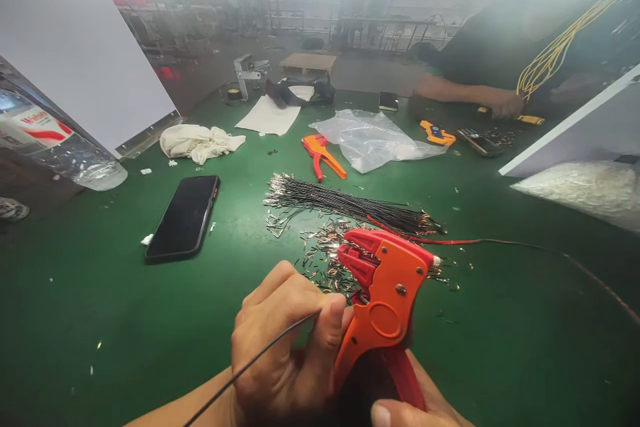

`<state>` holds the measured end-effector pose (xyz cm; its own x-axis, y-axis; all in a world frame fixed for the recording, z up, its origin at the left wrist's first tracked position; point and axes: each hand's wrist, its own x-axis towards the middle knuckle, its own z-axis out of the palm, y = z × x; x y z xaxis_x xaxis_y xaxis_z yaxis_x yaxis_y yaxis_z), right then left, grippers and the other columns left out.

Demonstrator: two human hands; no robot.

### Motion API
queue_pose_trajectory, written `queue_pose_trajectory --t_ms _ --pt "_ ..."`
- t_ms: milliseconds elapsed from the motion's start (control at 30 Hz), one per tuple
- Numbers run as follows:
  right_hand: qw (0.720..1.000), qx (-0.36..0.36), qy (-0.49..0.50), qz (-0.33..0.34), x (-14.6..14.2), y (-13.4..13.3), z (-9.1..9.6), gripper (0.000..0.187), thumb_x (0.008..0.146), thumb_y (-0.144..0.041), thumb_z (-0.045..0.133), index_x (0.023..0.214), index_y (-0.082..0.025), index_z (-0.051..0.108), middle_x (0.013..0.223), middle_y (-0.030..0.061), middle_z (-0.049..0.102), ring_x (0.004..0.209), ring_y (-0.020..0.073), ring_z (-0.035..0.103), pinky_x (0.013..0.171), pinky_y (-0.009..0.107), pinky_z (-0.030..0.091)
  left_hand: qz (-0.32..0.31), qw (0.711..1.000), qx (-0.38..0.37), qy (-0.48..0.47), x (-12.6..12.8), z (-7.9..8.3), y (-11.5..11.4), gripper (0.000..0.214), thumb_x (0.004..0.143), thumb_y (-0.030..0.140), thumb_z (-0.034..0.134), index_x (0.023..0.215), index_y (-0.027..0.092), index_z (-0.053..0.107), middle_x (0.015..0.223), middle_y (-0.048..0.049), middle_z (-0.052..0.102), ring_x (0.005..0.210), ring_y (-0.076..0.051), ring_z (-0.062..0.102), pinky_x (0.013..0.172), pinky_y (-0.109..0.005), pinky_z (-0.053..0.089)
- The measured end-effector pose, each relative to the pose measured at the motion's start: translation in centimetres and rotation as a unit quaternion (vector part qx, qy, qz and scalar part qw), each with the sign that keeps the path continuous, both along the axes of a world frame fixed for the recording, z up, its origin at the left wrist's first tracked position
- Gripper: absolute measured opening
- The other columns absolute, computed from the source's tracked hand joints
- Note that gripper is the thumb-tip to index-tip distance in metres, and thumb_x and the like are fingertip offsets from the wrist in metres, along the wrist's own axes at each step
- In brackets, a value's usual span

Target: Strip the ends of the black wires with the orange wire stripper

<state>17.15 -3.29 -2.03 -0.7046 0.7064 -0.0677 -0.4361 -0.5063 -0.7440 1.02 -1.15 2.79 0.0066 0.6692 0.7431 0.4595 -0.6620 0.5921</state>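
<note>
Green bench [500, 347], strewn with small metal offcuts [320, 260]. Centre: bundle of black wires [345, 203], lying just beyond the head of the wire stripper. Left: dark phone [183, 217], face up. Near edge: orange-red wire stripper [387, 287], held upright. Left hand [285, 340], curled closed, pinches a thin black wire [260, 357] between thumb and forefinger, touching the stripper. Right hand [415, 410], largely out of frame, grips the stripper's handles.

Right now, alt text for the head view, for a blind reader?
A left hand pinches a thin black wire beside an orange-red wire stripper gripped by the right hand, above a green table with a bundle of black wires and a black phone.
</note>
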Motion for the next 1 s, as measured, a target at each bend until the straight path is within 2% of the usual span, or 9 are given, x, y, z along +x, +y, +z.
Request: queue_pose_trajectory --t_ms 100,233,367,433,533,633,800,1000 --pt "1.000 0.008 -0.006 0.003 0.0 0.1 -0.2 0.056 0.070 -0.049 0.072 0.115 -0.024 0.052 0.091 0.0097 0.070 0.091 0.0351 0.070 0.084 0.052 0.052 -0.015 0.999 -0.008 0.038 -0.4 -0.1 -0.2 0.021 0.081 -0.001 0.060 0.088 0.019 0.060 0.058 0.0033 0.060 0.050 -0.011 0.048 0.049 -0.027 0.040" --pt "1.000 0.015 -0.013 0.013 -0.1 0.4 0.6 0.056 0.072 -0.050 0.070 0.117 -0.022 0.054 0.090 0.0103 0.070 0.102 0.0375 0.067 0.085 0.052 0.052 -0.023 0.996 0.012 0.087 -0.6 -0.4 -0.3 0.021 0.080 -0.002 0.061 0.090 0.017 0.060 0.064 0.0000 0.068 0.052 -0.012 0.054 0.051 -0.030 0.044" --pt "0.998 0.048 -0.028 0.019 0.0 0.5 1.2 0.043 0.076 -0.055 0.065 0.100 -0.019 0.064 0.091 0.0115 0.068 0.101 0.0345 0.064 0.092 0.051 0.048 -0.024 0.992 0.061 0.108 -0.5 -0.5 -0.5 0.020 0.081 -0.001 0.062 0.092 0.016 0.059 0.061 0.0003 0.070 0.047 -0.012 0.056 0.049 -0.032 0.046" --pt "0.998 0.039 -0.053 0.011 0.3 0.2 0.7 0.043 0.077 -0.056 0.066 0.100 -0.020 0.065 0.091 0.0105 0.066 0.094 0.0314 0.064 0.091 0.050 0.048 -0.012 0.989 0.064 0.129 -0.4 -0.5 -0.7 0.020 0.081 0.001 0.064 0.093 0.016 0.059 0.059 0.0008 0.071 0.046 -0.013 0.059 0.050 -0.032 0.048" --pt "0.996 0.009 -0.083 0.010 0.5 -0.2 -0.2 0.042 0.077 -0.056 0.069 0.101 -0.022 0.063 0.083 0.0060 0.061 0.073 0.0236 0.060 0.081 0.046 0.050 0.030 0.986 0.083 0.143 -0.3 -0.6 -0.8 0.023 0.076 0.003 0.068 0.091 0.018 0.059 0.057 0.0022 0.071 0.043 -0.013 0.059 0.047 -0.032 0.049" --pt "0.997 0.013 -0.077 0.017 0.6 -0.4 -0.3 0.043 0.077 -0.062 0.067 0.089 -0.021 0.060 0.072 0.0024 0.053 0.060 0.0174 0.049 0.069 0.040 0.048 0.041 0.983 0.106 0.146 -0.2 -0.7 -0.9 0.020 0.077 0.005 0.069 0.090 0.017 0.060 0.057 0.0015 0.071 0.043 -0.013 0.060 0.046 -0.031 0.050" --pt "0.997 0.010 -0.074 0.004 0.8 -0.4 0.2 0.043 0.084 -0.058 0.066 0.100 -0.020 0.052 0.071 0.0009 0.054 0.061 0.0144 0.048 0.061 0.031 0.040 0.044 0.984 0.080 0.155 -0.2 -0.5 -1.3 0.013 0.087 0.005 0.061 0.090 0.017 0.060 0.058 0.0006 0.072 0.045 -0.014 0.062 0.049 -0.034 0.054" --pt "0.998 0.022 -0.027 -0.050 0.3 -1.2 -1.0 0.037 0.086 -0.053 0.065 0.090 -0.017 0.055 0.066 -0.0003 0.052 0.056 0.0098 0.042 0.053 0.026 0.029 0.051 0.982 0.086 0.162 -0.3 -0.2 -1.9 0.013 0.085 0.001 0.060 0.088 0.013 0.062 0.059 0.0005 0.072 0.047 -0.014 0.063 0.054 -0.034 0.054"
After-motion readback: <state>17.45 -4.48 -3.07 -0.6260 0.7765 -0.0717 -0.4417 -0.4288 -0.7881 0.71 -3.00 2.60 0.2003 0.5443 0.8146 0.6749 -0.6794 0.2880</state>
